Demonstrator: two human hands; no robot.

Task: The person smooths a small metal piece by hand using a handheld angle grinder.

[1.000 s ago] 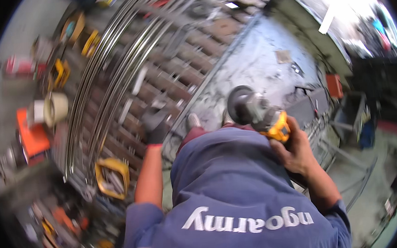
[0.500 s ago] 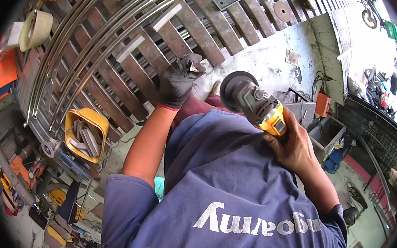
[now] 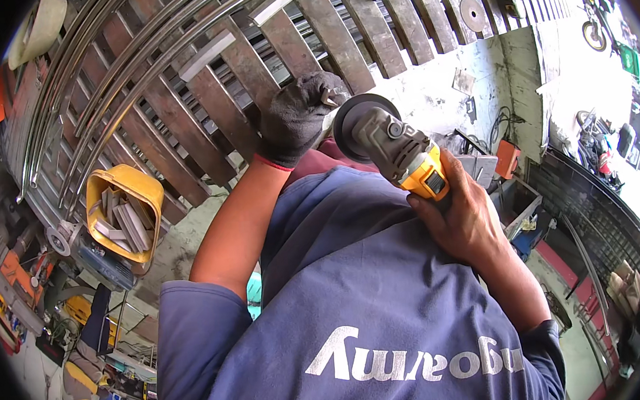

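Note:
My left hand (image 3: 295, 123), in a dark glove with a red cuff edge, is closed around a small metal piece (image 3: 336, 96), most of it hidden by the fingers. Bare, my right hand (image 3: 462, 215) grips a yellow and grey angle grinder (image 3: 406, 152) by its body. The grinder's round dark disc (image 3: 352, 130) faces the metal piece, its rim right beside it; whether they touch I cannot tell. Both hands are in front of my body, at the near edge of a slatted metal workbench (image 3: 236, 131).
Long thin metal rods (image 3: 127, 87) lie across the bench, with two short pale bars (image 3: 207, 56) nearer. A yellow container (image 3: 156, 198) of metal pieces stands at left. A loose disc (image 3: 473, 13) rests at the far right of the bench. An orange box (image 3: 507, 159) is at right.
The grinder and my right hand have moved left and slightly up, bringing the disc close to the metal piece. My left hand has shifted slightly and still grips the piece.

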